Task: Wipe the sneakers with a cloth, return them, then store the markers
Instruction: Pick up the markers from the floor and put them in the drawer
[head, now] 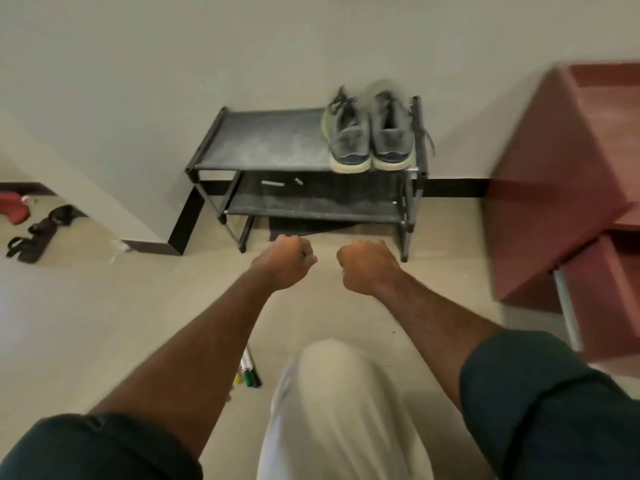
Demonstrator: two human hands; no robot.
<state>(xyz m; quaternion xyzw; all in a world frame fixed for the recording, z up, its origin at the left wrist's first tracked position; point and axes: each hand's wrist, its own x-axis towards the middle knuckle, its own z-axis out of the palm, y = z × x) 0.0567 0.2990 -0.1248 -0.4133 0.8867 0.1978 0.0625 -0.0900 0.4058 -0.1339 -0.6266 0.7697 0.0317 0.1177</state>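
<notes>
Both sneakers [369, 133] parked side by side at the right end of the shoe rack's [263, 140] top shelf, toes toward the camera, a lace trailing over the rack's right rail. Judged returned, so the markers appear to be the step in hand. Left hand [285, 263] and right hand [363, 266] held out in front of the rack, low and near each other, each curled into a loose fist with nothing visible inside. No cloth in sight.

Markers [248, 368] lying in a small bundle on the floor well short of the rack, just beside the left forearm and the pale trouser knee [332, 393]; green and yellow caps showing, exact count unclear. Two small pale sticks on the rack's lower shelf, too small to identify.

Best to drop the left hand back toward the bundle, open wide, scoop all barrels together in parallel, and check for strays rolling away. Storage spot uncertain; possibly the reddish drawer unit [568, 188] right of the rack.
</notes>
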